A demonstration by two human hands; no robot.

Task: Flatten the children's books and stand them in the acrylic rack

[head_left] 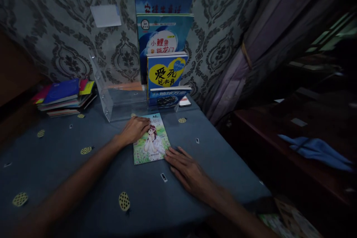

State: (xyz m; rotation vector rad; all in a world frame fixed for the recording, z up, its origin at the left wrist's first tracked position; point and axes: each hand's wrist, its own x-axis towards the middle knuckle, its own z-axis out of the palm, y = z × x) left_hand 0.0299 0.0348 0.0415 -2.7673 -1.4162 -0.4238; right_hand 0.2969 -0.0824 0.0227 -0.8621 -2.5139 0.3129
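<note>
A thin book with a green illustrated cover [152,145] lies flat on the blue-grey tablecloth [83,178] in front of me. My left hand [135,129] rests on the book's upper left corner, fingers curled over its edge. My right hand [186,168] lies flat on the cloth, fingers stretched out, with the fingertips touching the book's lower right corner. Just beyond the book stands a clear acrylic tiered rack [117,93] holding several blue books [166,70] upright on its right side.
A stack of colourful books [65,96] lies at the table's back left. Patterned wallpaper is behind the rack. A purple curtain [251,55] hangs at the right, beside a dark wooden surface with a blue cloth [315,150]. The table's right edge is near my right arm.
</note>
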